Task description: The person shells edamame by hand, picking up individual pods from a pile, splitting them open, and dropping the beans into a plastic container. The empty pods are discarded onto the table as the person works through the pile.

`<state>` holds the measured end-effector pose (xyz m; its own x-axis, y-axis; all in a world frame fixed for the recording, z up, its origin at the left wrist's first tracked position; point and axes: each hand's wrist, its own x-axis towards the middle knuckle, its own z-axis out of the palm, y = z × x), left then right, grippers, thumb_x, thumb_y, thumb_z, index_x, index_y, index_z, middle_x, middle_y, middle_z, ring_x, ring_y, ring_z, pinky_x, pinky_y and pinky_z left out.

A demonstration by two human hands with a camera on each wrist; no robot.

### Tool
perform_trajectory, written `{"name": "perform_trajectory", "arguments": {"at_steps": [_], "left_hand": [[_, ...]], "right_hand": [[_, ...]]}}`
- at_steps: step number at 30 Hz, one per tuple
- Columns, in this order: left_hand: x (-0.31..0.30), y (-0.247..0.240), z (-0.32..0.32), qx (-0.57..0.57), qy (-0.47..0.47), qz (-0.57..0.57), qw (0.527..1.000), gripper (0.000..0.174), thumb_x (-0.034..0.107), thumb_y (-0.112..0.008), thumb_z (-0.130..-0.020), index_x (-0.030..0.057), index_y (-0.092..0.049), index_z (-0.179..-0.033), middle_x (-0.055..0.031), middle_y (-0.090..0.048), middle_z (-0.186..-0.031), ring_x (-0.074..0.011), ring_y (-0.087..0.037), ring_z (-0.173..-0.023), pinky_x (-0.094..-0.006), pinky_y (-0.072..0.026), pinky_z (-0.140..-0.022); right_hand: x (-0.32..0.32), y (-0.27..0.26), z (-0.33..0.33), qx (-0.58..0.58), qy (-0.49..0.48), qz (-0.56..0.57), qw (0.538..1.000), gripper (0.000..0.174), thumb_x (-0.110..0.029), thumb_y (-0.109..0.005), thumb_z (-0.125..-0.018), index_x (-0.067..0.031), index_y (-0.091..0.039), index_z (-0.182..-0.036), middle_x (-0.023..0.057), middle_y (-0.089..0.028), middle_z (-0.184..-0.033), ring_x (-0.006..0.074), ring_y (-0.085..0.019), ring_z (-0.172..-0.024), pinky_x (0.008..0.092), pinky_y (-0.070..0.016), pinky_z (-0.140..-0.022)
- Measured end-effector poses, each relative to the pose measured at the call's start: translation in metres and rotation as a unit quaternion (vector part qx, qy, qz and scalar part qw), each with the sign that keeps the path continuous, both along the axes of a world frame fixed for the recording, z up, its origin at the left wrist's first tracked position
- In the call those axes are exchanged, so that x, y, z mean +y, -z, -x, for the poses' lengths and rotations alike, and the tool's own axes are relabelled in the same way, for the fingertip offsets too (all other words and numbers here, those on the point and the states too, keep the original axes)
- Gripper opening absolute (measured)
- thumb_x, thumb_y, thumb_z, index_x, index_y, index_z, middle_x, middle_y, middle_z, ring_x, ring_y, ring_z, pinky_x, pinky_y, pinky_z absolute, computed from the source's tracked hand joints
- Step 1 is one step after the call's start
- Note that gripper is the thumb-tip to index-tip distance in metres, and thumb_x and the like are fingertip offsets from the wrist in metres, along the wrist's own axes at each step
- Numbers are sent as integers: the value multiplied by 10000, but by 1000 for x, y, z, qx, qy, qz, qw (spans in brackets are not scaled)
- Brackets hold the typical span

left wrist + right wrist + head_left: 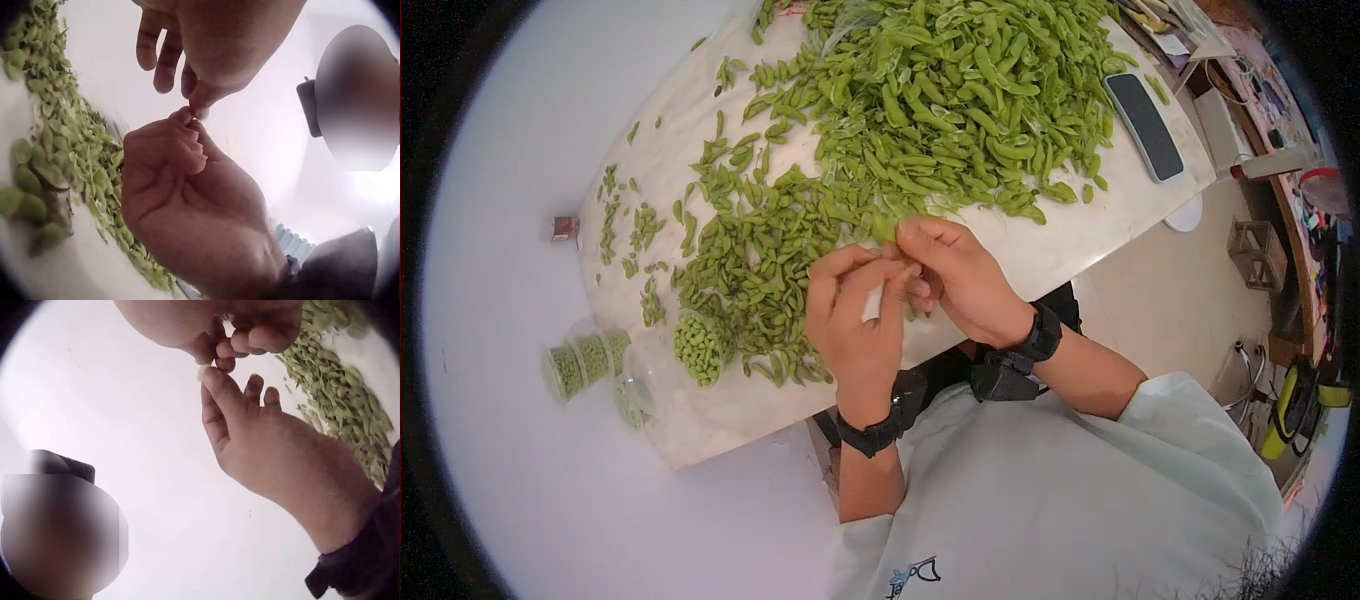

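Left hand [855, 320], right hand [960, 275] on pod [201, 372]; shirt print [915, 577] illegible

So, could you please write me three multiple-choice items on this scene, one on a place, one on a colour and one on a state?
1. Where does the phone lie? A) on the floor B) on the table beside the pods C) inside a jar
2. What colour are the pods? A) green B) red C) black
3. How do the left hand and right hand stand? A) flat on the table B) far apart C) fingers meeting, pinching a small pale piece
Key: 1 B, it lies on the white top by the pile; 2 A, the whole pile is green; 3 C, both wrist views show fingers pinching the piece.
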<state>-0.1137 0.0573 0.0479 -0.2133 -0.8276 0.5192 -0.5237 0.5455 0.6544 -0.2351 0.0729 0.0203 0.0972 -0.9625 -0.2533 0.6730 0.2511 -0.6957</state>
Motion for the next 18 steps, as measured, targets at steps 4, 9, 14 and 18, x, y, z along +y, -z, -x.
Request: {"name": "perform_trajectory", "arguments": {"at_steps": [4, 9, 14, 18], "left_hand": [[1, 10, -2, 23, 21, 0, 1000, 97, 33, -693, -753, 32, -598, -770, -71, -561, -815, -212, -553, -741, -282, -444, -695], [-11, 15, -17, -40, -22, -164, 985, 108, 48, -660, -793, -14, -591, -849, -95, -566, -854, -232, -538, -747, -305, -437, -689], [-22, 6, -15, 153, 47, -272, 949, 164, 120, -604, -877, -17, -638, -959, -50, -630, -878, -112, -521, -689, -241, -431, -646], [-22, -10, -13, 258, 100, -320, 906, 199, 100, -623, -858, -26, -646, -1010, -67, -652, -941, -96, -544, -734, -234, -444, -667]], "right_hand": [[-8, -3, 8, -51, 45, -21, 997, 309, -339, -497, -963, -47, -543, -872, -46, -403, -667, 56, -354, -541, 200, -292, -471], [-10, -7, 25, -30, -6, 11, 999, 321, -329, -471, -976, -50, -524, -825, -49, -367, -635, 52, -316, -527, 203, -281, -474], [-7, -10, 27, 47, -59, 59, 995, 333, -312, -466, -981, -52, -504, -776, -41, -382, -614, 55, -323, -513, 210, -294, -475], [-4, -13, 24, 95, -83, 72, 989, 340, -310, -491, -970, -51, -501, -749, -32, -398, -602, 59, -336, -506, 218, -306, -476]]}}
